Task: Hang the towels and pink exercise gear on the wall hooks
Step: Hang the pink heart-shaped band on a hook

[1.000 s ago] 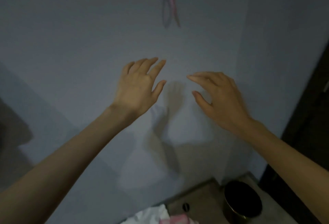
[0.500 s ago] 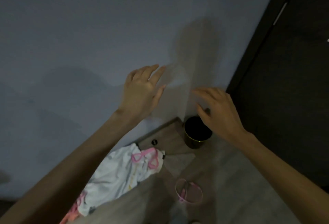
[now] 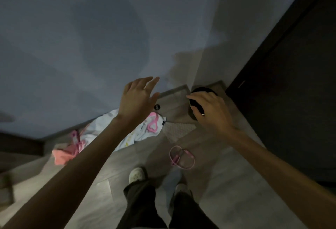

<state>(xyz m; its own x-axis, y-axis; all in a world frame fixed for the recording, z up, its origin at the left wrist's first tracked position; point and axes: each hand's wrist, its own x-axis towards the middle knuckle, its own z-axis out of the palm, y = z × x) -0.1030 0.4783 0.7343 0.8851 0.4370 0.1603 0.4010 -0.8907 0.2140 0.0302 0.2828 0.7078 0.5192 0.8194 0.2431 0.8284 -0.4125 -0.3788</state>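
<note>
Head view: left hand, right hand empty; white towel on floor.

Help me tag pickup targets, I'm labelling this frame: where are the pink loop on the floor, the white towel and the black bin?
pink loop (image 3: 175, 160): head view, thicker piece at its left.
white towel (image 3: 102, 127): head view, uncovered cloth in its left half.
black bin (image 3: 203, 90): head view, far rim.

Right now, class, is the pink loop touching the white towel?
Apart. The head view shows bare floor between the pink loop and the white towel.
</note>
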